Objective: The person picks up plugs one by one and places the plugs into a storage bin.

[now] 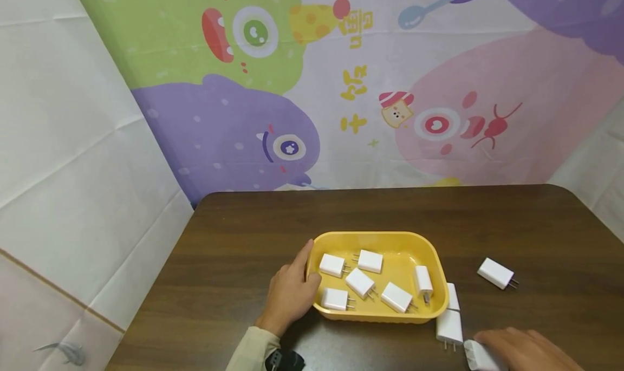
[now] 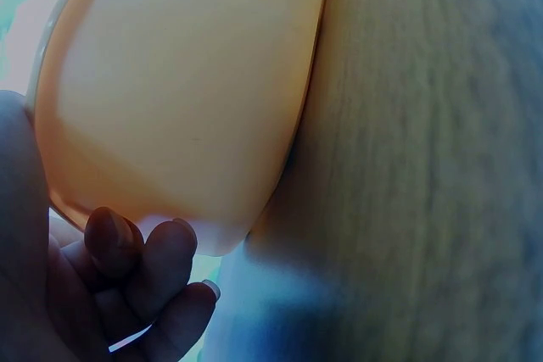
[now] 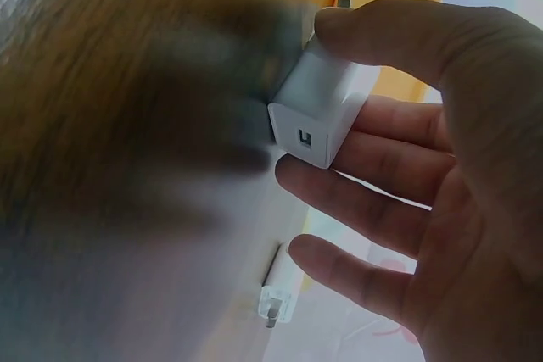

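Note:
A yellow plastic tray (image 1: pixel 390 241) lies on the table with several white USB chargers in it, their prongs pointing various ways. My left hand (image 1: pixel 290 292) grips the tray's left end, thumb at the rim; in the left wrist view the other fingers (image 2: pixel 170 252) curl by its outer wall. At the lower right, my right hand (image 1: pixel 528 350) pinches a white USB charger (image 3: pixel 318 91) between thumb and fingers. Its USB port faces the right wrist camera. Against the tray's right side lie two chargers, one nearer me (image 1: pixel 449 326) and one partly behind the rim (image 1: pixel 453 296).
Further right, a single charger (image 1: pixel 496 273) lies on the brown wooden table (image 1: pixel 244 241). Behind the table hangs a cartoon-printed cloth (image 1: pixel 361 160), and white sheeting (image 1: pixel 73 116) covers the left side. A dark band (image 1: pixel 284 360) is on my left wrist.

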Available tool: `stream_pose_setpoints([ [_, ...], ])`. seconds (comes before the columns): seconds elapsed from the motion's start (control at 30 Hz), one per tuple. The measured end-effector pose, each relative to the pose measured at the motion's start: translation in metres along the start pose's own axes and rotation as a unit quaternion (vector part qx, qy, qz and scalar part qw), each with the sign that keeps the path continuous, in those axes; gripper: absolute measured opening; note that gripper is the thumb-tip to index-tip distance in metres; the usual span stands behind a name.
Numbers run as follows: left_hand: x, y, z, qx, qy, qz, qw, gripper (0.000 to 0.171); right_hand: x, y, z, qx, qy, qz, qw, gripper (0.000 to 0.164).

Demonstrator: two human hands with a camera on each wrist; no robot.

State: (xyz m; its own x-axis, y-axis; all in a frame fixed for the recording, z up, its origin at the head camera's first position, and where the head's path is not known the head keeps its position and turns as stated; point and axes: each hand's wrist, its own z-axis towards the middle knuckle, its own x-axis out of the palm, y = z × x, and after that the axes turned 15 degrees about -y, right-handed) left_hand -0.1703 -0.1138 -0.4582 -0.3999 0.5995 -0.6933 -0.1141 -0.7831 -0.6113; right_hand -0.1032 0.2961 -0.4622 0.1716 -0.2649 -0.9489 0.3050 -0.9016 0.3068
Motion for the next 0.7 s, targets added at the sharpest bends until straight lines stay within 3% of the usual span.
stream_pose_setpoints([
  [0.07,0.000,0.000,0.000,-0.001,0.002,0.000,1.0000,0.066,-0.001,-0.001,0.000,0.008,0.001,0.008,1.000,0.070],
  [0.17,-0.001,-0.001,0.001,-0.002,0.003,0.000,1.0000,0.066,-0.003,-0.004,-0.002,-0.028,-0.019,-0.006,0.999,0.062],
  [0.33,0.000,-0.001,0.001,-0.006,0.001,-0.001,1.0000,0.066,-0.006,-0.007,-0.004,-0.093,-0.085,-0.033,0.991,0.051],
  [0.57,-0.001,-0.002,0.000,-0.013,0.004,-0.003,0.9999,0.065,-0.010,-0.002,-0.002,-0.086,-0.084,-0.023,0.992,0.050],
  [0.7,-0.001,-0.001,0.000,-0.014,0.003,-0.004,0.9999,0.065,-0.010,0.001,-0.004,-0.113,-0.128,-0.040,0.985,0.047],
])
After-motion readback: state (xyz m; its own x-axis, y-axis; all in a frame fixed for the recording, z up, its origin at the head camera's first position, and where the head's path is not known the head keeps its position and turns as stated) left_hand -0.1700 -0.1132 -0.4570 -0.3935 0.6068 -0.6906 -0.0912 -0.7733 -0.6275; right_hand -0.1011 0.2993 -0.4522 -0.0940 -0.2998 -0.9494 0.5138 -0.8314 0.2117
